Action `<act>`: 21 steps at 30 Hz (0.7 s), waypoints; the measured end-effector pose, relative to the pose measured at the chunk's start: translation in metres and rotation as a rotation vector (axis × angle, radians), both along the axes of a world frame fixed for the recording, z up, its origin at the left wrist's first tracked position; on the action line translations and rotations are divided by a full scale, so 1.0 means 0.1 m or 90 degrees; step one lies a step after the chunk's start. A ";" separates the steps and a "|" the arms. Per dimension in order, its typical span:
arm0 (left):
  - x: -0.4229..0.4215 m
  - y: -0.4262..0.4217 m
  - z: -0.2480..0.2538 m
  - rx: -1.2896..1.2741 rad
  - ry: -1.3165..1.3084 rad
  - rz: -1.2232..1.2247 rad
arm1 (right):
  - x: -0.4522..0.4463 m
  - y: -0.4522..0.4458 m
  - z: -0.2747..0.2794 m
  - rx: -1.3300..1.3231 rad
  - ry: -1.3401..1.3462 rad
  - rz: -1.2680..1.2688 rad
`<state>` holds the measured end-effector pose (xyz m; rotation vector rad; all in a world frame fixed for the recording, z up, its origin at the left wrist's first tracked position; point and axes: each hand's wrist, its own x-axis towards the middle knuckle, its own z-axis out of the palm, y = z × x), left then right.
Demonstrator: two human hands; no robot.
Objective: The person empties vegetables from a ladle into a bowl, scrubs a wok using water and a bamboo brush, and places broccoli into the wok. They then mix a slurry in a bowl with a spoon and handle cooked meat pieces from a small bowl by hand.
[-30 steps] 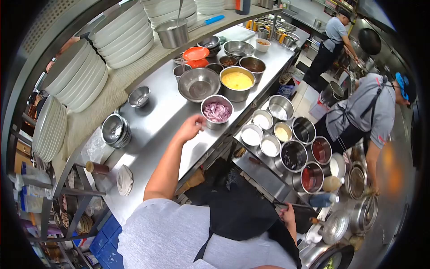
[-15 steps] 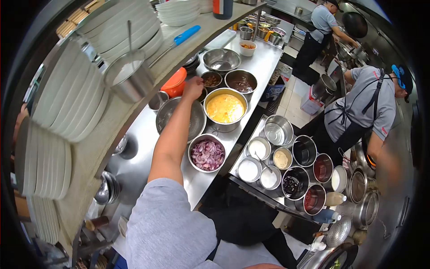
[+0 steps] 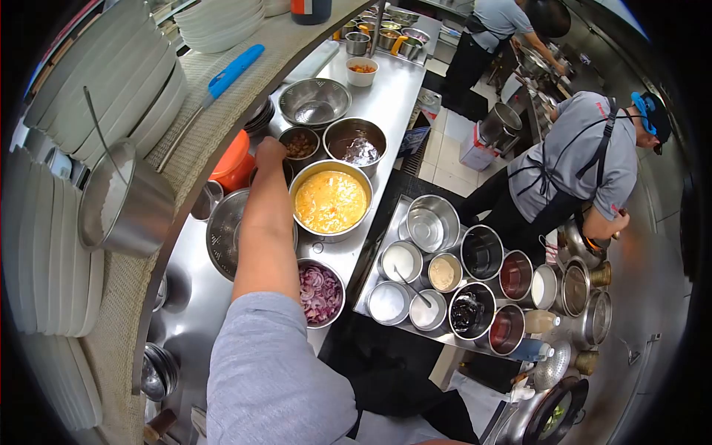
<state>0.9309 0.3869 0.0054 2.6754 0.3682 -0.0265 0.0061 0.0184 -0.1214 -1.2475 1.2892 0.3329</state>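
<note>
My left hand (image 3: 270,151) reaches across the steel counter, fingers curled in beside a small dark pot (image 3: 259,175) partly hidden behind my wrist. What the fingers hold cannot be made out. An orange bowl (image 3: 233,159) sits just left of the hand. To its right are a pot of brown pieces (image 3: 300,145) and a pot of dark liquid (image 3: 356,146). Nearer stands a large pot of yellow beaten-egg-like liquid (image 3: 331,199). Under my forearm lies a perforated steel strainer (image 3: 226,236), and sliced red onions (image 3: 320,294) fill a bowl beside it. My right hand is out of view.
A shelf (image 3: 222,93) with stacked white plates (image 3: 46,245) and a blue-handled utensil (image 3: 231,74) overhangs the left. At right, a steel trolley (image 3: 363,297) carries several seasoning pots. A co-worker (image 3: 571,159) stands beyond it; another person (image 3: 497,30) works farther back.
The view has shifted, so the counter and pots sit farther left and the egg pot looks larger. My left hand stays near the small pot. The nearer co-worker's hand has moved.
</note>
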 end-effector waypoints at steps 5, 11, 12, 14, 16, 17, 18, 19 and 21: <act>0.04 0.06 0.17 -0.025 -0.038 -0.022 | 0.76 0.30 0.99 -0.046 0.102 -0.043; -0.48 0.16 0.51 -0.040 -0.435 -0.126 | 1.16 0.25 1.06 -0.124 0.036 0.284; -0.64 0.15 0.63 -0.098 -0.456 -0.154 | 1.37 0.27 1.13 -0.126 0.031 0.284; -0.99 0.08 0.87 -0.157 -0.479 -0.189 | 1.75 0.34 1.28 -0.244 -0.067 0.494; -1.42 -0.03 1.11 -0.369 -0.373 -0.175 | 2.19 0.46 1.44 -0.194 -0.153 0.405; -1.68 -0.11 1.19 -0.370 -0.371 -0.189 | 2.46 0.54 1.63 -0.241 -0.280 0.406; -1.95 -0.18 1.25 -0.413 -0.403 -0.209 | 2.72 0.58 1.79 -0.261 -0.332 0.430; -2.24 -0.28 1.32 -0.458 -0.429 -0.232 | 2.94 0.65 2.01 -0.226 -0.378 0.380; -2.89 -0.50 1.60 -0.551 -0.296 -0.272 | 3.31 0.72 2.41 -0.314 -0.452 0.373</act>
